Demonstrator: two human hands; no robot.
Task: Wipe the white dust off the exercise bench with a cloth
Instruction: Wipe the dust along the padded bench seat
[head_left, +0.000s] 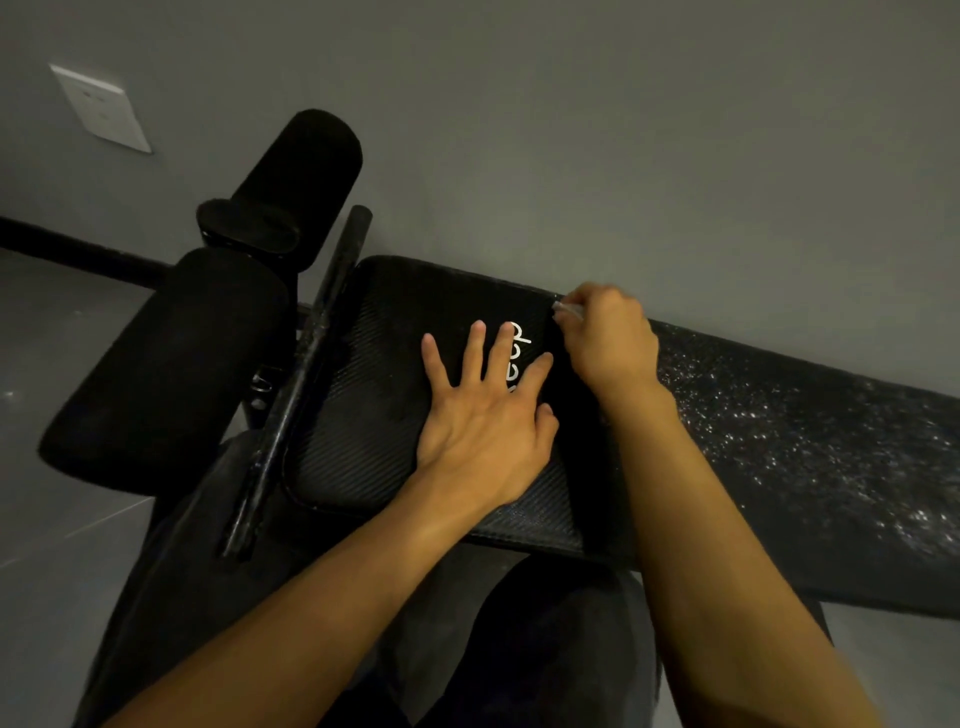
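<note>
Fingers (470, 358) of the left hand (483, 421) lay straight and spread wide, palm down, pressing flat on the black padded exercise bench with its ribbed, woven-look cover (363, 395). Two of them covered part of the white lettering printed on the pad (522, 338). The right hand (610, 343) sat just beside the left, toward the far edge of the pad, with its fingers (589, 297) curled in and pinching a small pale whitish scrap (569, 310). So little of the scrap showed that I could not tell whether it was the cloth. Both bare forearms reached in from the bottom of the view, and the right one crossed over the near edge of the bench.

White dust (831, 447) lay in a speckled scatter over the right-hand stretch of the bench, starting just beyond the right wrist and growing thicker toward the right edge of the view. The part of the pad under and to the left of the hands looked dark and mostly free of specks.

At the left end of the bench stood two thick black foam rollers, one higher (306, 171) and one lower (166, 364), with a slim black metal bar (311, 353) running slantwise between them and the pad. Behind rose a grey wall (649, 130) bearing a white socket plate (101, 106), with a black skirting strip (78, 249) along the grey tiled floor (52, 519). Dark trousers (545, 654) showed below the bench.
</note>
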